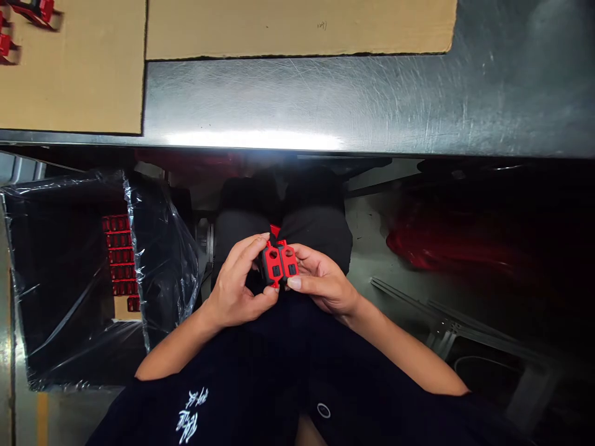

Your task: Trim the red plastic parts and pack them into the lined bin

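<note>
Over my lap, two small red-and-black plastic parts are held side by side, touching or nearly so. Each has a round hole and a dark square on its red face. My left hand (237, 288) is closed on the left red-and-black part (269, 254), thumb at its lower end and fingers at its top. The right red-and-black part (289, 260) sits in my right hand (328, 285), pinched between thumb and fingers. A red piece (275, 231) shows just beyond them; I cannot tell whether it belongs to either part.
A scratched metal table (297, 102) spans the front, with cardboard sheets (260, 31) on it. Red-and-black parts (35, 12) lie at the far left. Below left stands a plastic-lined box (65, 260) holding rows of red parts (121, 255). A blurred red bundle (432, 241) is at right.
</note>
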Demonstrator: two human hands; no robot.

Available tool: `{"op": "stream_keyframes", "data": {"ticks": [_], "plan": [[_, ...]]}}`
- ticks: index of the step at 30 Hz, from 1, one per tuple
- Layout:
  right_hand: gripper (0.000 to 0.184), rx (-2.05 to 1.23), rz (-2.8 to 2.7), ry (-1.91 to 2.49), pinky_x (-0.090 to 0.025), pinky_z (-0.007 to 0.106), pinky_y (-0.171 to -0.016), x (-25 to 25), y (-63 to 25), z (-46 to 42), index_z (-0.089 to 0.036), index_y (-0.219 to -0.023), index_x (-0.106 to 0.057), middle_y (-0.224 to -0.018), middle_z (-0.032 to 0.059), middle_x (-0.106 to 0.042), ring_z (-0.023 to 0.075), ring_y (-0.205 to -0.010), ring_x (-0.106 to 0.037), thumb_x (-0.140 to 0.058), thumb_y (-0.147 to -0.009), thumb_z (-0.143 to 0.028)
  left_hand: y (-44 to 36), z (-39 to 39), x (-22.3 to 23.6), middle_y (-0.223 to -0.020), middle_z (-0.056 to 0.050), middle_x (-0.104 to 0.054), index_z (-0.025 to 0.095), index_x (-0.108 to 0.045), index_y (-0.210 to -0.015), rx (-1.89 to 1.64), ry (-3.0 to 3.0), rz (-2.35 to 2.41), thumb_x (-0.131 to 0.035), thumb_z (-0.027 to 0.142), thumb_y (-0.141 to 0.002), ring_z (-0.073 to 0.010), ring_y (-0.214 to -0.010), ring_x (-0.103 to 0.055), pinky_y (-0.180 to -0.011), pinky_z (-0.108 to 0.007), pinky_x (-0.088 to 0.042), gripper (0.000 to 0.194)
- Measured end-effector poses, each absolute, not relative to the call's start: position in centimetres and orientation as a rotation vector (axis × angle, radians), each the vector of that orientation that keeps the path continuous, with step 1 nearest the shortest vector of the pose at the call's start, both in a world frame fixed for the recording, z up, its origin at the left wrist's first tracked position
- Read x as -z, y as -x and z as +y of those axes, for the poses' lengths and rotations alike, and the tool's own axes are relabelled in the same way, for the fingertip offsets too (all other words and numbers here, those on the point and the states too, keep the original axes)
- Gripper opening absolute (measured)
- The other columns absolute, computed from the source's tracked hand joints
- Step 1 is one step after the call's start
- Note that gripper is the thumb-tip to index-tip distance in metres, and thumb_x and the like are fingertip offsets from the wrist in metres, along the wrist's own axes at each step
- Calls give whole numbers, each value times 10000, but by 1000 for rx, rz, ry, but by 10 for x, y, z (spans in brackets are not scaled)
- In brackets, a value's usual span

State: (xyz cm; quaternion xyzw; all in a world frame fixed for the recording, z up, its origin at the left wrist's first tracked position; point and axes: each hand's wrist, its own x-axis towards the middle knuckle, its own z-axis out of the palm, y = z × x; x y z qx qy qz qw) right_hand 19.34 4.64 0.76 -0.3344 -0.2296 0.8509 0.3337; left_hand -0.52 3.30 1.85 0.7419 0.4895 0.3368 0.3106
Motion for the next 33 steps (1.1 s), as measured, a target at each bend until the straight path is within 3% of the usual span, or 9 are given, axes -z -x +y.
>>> {"op": "stream_keyframes", "data": {"ticks": [10,17,24,33], "plan": [[449,-2239,-587,867,-534,380,-989,-5,-193,45,-217,-1156,-684,-1066,54,-742,200,-984,-713,-865,-762,-336,6,36,-19,-1404,-168,-626,210,-415,-1501,-880,-1949,1287,-670,199,-788,-313,-1262,-619,-994,-510,-572,758],[450,-2251,-512,857,-577,312,-828,-6,-193,47,-196,-1092,-682,-961,30,-723,155,-816,-688,-895,-716,-324,6,36,-20,-1402,-158,-627,210,-436,-1489,-893,-1894,1269,-668,176,-776,-303,-1268,-617,-967,-472,-593,750],[453,-2254,-536,875,-565,368,-937,-7,-192,44,-221,-1121,-656,-1032,40,-720,181,-946,-705,-893,-743,-302,7,35,-12,-1435,-180,-584,191,-431,-1476,-910,-1715,1180,-695,120,-754,-281,-1278,-618,-870,-361,-627,772],[448,-2244,-544,894,-575,343,-898,-7,-190,44,-226,-1099,-641,-993,21,-701,166,-924,-696,-900,-736,-273,9,33,-10,-1440,-183,-567,203,-418,-1475,-911,-1684,1147,-703,140,-767,-295,-1291,-611,-894,-383,-625,766]]}}
